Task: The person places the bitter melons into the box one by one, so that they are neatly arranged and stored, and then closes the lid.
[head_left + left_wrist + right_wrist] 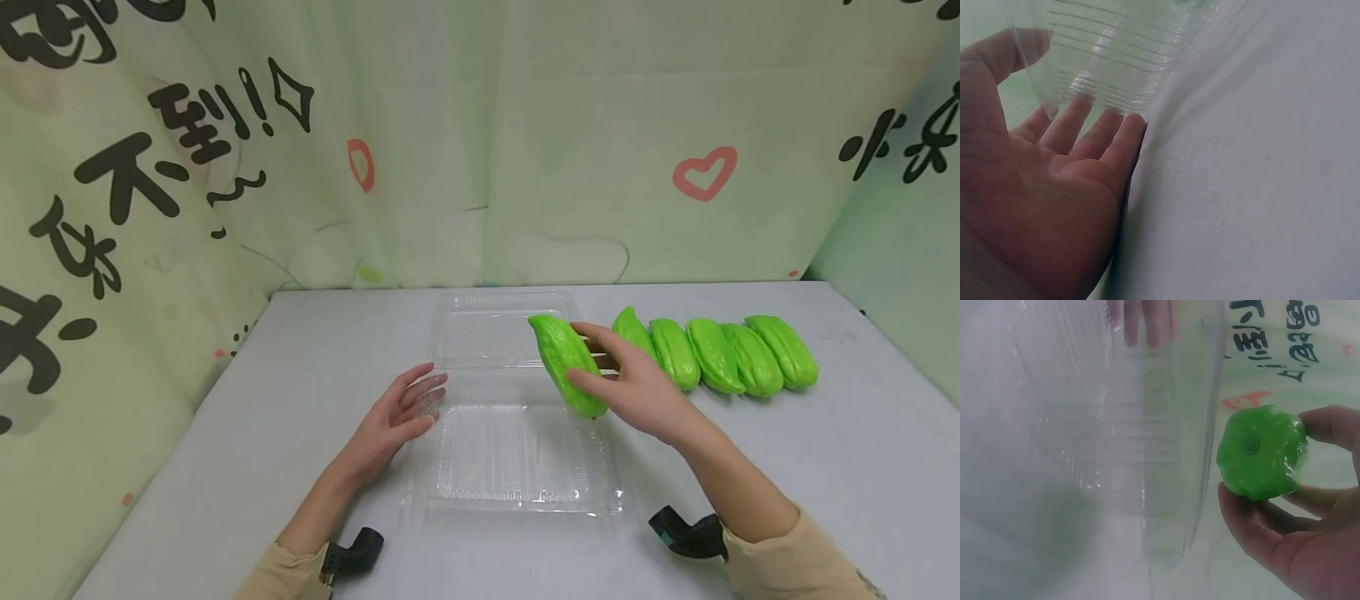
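Note:
My right hand (645,392) grips a glossy green ridged vegetable (564,362) with one pointed end, which looks like a model bitter melon. The hand holds it above the right part of a clear plastic clamshell box (517,504), whose lid (491,304) lies open toward the back. In the right wrist view, the vegetable's rounded end (1260,453) faces the camera between thumb and fingers. Beside the box's left wall is my left hand (393,421), fingers extended. The left wrist view shows its fingers (1072,122) against the clear plastic wall, thumb near the rim.
Several more green ridged vegetables (716,354) lie in a row on the white table (787,483), right of the box. A printed light green curtain (562,167) hangs behind the table and along both sides. Each wrist wears a black camera mount (356,552).

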`<action>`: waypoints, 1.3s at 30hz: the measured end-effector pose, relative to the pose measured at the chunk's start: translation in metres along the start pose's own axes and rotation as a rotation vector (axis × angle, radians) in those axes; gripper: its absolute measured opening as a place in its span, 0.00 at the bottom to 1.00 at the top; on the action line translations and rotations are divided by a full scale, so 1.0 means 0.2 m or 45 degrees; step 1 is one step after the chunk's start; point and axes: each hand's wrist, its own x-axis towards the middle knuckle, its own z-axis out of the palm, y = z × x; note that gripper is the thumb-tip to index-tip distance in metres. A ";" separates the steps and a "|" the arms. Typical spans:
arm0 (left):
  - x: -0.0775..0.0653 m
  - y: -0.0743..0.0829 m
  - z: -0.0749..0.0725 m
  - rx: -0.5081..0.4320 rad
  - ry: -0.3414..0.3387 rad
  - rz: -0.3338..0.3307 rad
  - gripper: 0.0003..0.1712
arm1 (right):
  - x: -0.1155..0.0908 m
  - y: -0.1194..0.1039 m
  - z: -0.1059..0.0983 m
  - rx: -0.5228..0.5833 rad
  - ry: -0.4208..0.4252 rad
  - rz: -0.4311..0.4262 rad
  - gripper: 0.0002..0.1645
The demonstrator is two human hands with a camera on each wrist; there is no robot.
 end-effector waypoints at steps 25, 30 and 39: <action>0.00 0.00 0.00 0.034 0.015 -0.018 0.41 | 0.02 -0.07 0.37 0.244 -0.282 0.276 0.42; 0.00 0.00 0.00 0.033 0.014 -0.030 0.42 | 0.02 -0.09 0.43 0.281 -0.289 0.393 0.42; 0.00 0.01 0.00 0.029 0.005 -0.040 0.44 | 0.06 -0.12 0.52 0.277 -0.276 0.449 0.39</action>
